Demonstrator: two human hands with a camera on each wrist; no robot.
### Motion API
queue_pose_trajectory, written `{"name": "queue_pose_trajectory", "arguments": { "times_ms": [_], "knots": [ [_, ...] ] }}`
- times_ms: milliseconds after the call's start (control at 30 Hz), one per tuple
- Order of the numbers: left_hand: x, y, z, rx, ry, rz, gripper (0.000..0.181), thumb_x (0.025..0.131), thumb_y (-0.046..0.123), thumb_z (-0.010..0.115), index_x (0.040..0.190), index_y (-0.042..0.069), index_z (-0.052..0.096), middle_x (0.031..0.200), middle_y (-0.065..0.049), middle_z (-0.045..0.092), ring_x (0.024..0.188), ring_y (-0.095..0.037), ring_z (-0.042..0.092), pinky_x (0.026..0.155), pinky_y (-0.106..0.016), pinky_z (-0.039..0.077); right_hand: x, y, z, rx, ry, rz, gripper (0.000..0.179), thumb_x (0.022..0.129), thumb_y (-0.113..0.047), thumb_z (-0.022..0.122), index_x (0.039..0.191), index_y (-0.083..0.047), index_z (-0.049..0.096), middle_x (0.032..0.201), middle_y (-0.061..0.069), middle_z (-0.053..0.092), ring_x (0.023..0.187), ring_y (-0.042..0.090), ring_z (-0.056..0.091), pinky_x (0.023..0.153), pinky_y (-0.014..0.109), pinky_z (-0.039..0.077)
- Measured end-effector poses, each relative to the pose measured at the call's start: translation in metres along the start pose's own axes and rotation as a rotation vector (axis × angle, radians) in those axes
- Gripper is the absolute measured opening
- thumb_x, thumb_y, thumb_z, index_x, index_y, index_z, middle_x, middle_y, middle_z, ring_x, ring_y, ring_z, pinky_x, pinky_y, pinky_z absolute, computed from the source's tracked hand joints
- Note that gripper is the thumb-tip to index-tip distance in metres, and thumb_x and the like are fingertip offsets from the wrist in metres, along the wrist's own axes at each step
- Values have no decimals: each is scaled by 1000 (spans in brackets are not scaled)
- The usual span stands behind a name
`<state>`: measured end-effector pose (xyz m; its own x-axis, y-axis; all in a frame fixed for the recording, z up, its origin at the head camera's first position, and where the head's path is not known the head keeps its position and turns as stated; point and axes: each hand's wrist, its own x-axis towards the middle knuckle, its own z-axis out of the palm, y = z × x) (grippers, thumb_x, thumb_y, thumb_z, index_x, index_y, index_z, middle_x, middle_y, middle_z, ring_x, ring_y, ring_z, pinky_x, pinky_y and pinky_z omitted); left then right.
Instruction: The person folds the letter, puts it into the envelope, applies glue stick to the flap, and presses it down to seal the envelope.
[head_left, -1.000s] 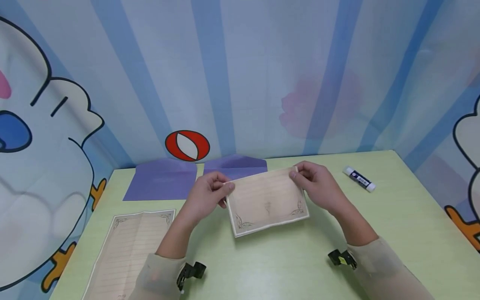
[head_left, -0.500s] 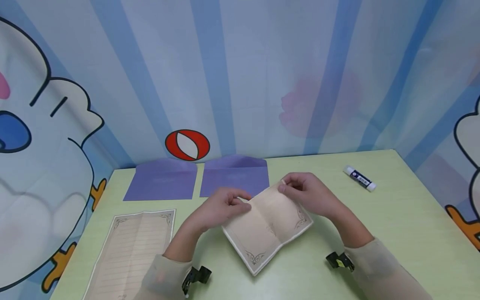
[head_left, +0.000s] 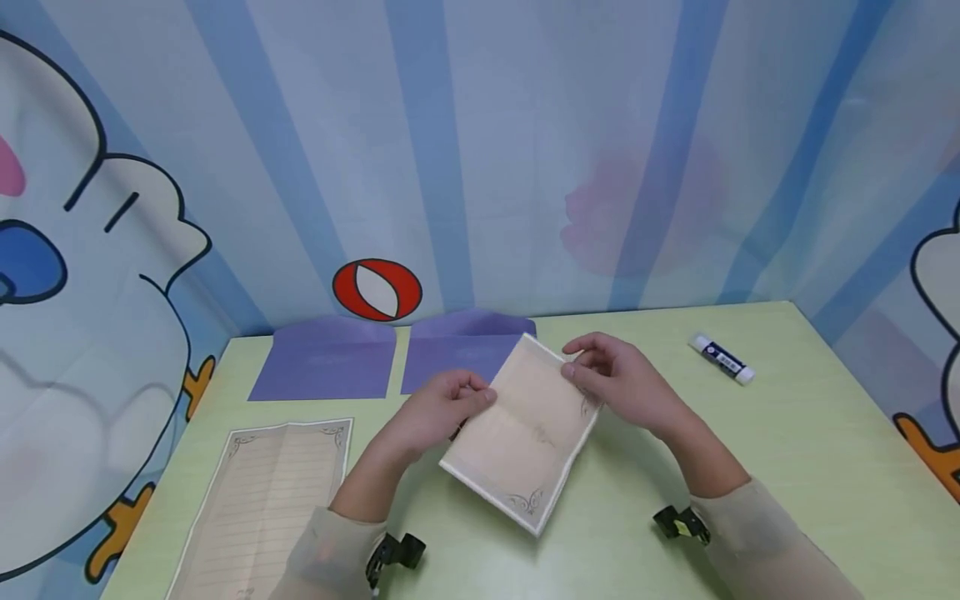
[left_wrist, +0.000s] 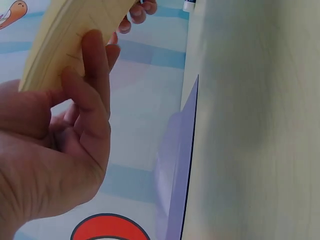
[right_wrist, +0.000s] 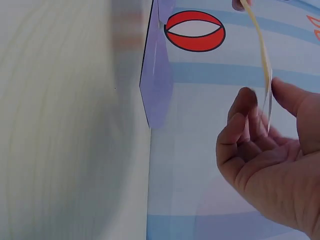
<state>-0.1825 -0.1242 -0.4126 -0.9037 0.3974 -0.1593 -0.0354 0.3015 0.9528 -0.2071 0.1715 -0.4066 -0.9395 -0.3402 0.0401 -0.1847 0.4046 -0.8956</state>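
Note:
A folded sheet of cream letter paper [head_left: 521,433] with a white border and scroll corners is held tilted above the table, in the middle of the head view. My left hand [head_left: 442,412] pinches its left edge, thumb in front; in the left wrist view the fingers [left_wrist: 95,65] lie against the lined back. At the upper right edge is my right hand [head_left: 626,379], its thumb on the front. In the right wrist view the paper [right_wrist: 265,65] runs between that thumb and the curled fingers [right_wrist: 235,130].
An unfolded lined letter sheet [head_left: 262,492] lies at the left of the pale green table [head_left: 787,467]. Two purple envelopes [head_left: 322,367] rest side by side along the back, the right one partly covered. A glue stick [head_left: 722,358] lies at back right, before a printed curtain [head_left: 510,150].
The folded letter paper has turned from nearly sideways to a steep slant, its lower corner swinging down. My left hand has come down and right; my right thumb and fingers have shifted along the edge.

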Motion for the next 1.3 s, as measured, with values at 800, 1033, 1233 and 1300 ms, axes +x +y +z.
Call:
{"name": "queue_pose_trajectory", "arguments": {
  "times_ms": [800, 1033, 1233, 1300],
  "knots": [
    [10, -2, 9, -343, 272, -76, 36, 105, 12, 62, 139, 3, 58, 88, -13, 75, 60, -19, 67, 53, -29, 55, 1, 3, 15, 367, -8, 181, 32, 108, -16, 63, 131, 6, 56, 102, 15, 78, 77, 22, 72, 74, 34, 62],
    [10, -3, 5, -449, 236, -56, 31, 105, 8, 60, 136, 5, 61, 93, -14, 74, 63, -18, 67, 53, -27, 55, 2, 5, 15, 454, 32, 157, 29, 110, -11, 58, 134, 5, 60, 112, 16, 77, 90, 21, 76, 79, 35, 63],
    [8, -1, 3, -519, 234, -36, 23, 107, 4, 49, 118, 0, 69, 114, -15, 67, 77, -19, 67, 61, -25, 57, 2, 4, 15, 465, 59, 124, 27, 110, -5, 51, 127, 10, 66, 127, 17, 68, 106, 19, 71, 88, 31, 61],
    [7, 0, 3, -519, 232, -30, 27, 108, 7, 44, 118, -2, 68, 118, -16, 67, 82, -19, 70, 67, -26, 59, 2, 4, 15, 454, 57, 121, 29, 111, -6, 49, 127, 11, 67, 129, 18, 67, 108, 18, 71, 90, 30, 61]
  ]
}}
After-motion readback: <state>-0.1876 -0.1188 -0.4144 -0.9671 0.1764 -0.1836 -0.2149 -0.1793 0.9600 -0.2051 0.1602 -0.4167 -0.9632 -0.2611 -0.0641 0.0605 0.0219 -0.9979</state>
